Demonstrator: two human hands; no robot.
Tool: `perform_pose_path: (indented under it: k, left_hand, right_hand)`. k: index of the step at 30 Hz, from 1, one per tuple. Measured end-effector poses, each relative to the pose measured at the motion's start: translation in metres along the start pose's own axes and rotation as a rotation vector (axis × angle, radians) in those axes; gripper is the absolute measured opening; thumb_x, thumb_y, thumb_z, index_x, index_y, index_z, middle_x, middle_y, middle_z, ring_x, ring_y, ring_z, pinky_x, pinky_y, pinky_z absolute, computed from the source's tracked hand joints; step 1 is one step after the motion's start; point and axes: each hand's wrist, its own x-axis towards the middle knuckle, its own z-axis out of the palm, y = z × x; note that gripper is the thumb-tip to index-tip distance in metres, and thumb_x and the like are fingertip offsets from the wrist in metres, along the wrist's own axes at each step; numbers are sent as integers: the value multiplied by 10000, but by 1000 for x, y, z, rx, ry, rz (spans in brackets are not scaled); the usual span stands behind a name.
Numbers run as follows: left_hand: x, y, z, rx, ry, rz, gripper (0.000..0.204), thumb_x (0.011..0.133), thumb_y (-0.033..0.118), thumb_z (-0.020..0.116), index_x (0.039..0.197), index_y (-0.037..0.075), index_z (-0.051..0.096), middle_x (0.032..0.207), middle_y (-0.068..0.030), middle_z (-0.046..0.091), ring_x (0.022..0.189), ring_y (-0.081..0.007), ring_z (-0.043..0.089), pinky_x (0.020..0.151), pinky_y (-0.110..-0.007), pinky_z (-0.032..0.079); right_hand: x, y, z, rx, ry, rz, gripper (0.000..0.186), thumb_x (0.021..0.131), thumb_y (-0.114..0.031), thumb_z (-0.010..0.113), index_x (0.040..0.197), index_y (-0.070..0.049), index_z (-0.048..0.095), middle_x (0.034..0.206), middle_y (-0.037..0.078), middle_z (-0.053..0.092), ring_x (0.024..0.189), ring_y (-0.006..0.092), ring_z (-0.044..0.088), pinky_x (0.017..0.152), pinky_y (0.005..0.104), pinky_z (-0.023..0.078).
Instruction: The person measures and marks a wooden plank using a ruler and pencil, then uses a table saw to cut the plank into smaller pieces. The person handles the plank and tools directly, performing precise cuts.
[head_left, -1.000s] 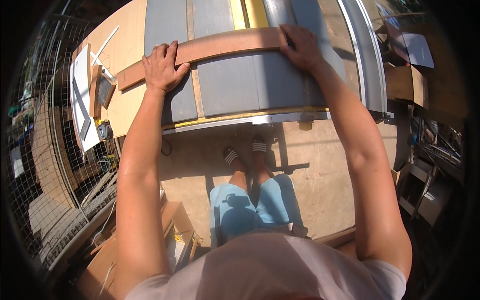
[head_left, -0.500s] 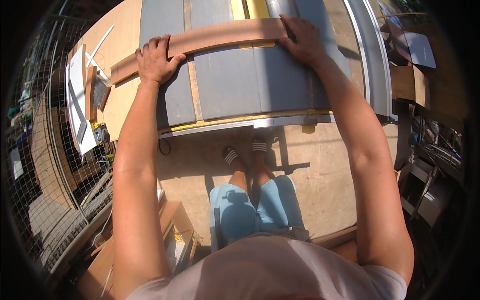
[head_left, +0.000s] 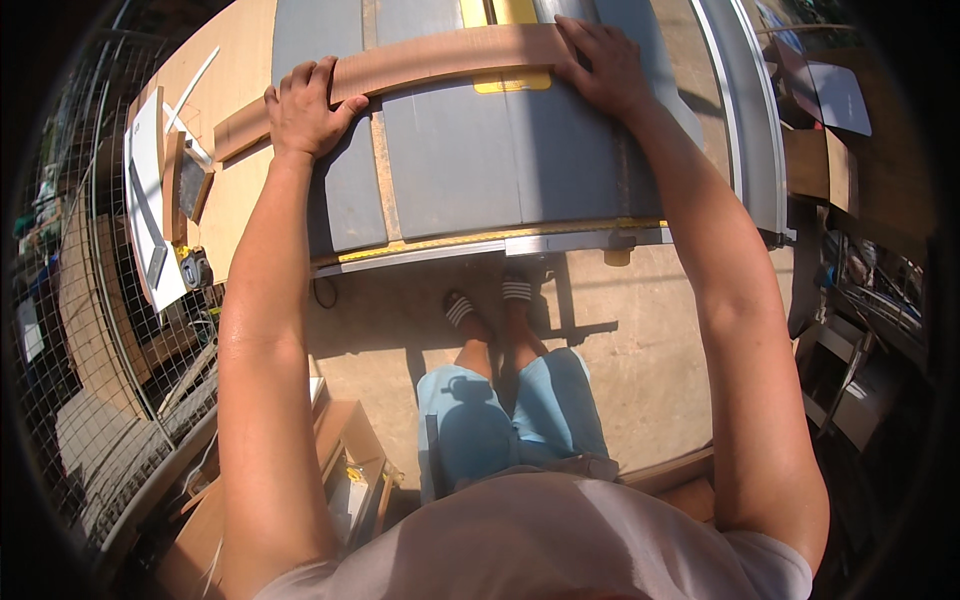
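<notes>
Your long, narrow, reddish-brown wooden board (head_left: 450,57) lay crosswise on the grey tabletop (head_left: 450,160) before you, broad face up. Its left end reached over the pale wooden panel (head_left: 238,60); toward the right it partly covered the yellow plate (head_left: 512,83).

Pale tee (head_left: 530,540), lt-blue shorts (head_left: 468,430), b/w slides (head_left: 459,308)

Pale sunlit floor (head_left: 655,350), wire-mesh fence (head_left: 104,290) along the left
</notes>
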Motion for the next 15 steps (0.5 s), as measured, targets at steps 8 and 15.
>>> perform_pose_path:
  k: [8,15]
  left_hand:
    - [-1,-1,2,17,8,-5,808,841,776,549,1463,264,494,1420,-41,538,1323,-258,494,1135,-591,287]
    - [-2,-1,2,7,43,13,795,850,754,545,1462,248,507,1413,-60,549,1311,-271,505,1120,-568,303]
  right_hand:
    - [2,-4,-2,-86,-17,-9,665,906,-481,661,1508,-253,496,1440,8,568,1323,296,497,1095,502,353]
    - [2,-1,0,-97,-20,-24,692,892,-475,678,1514,-245,483,1449,10,559,1311,303,503,1097,507,351]
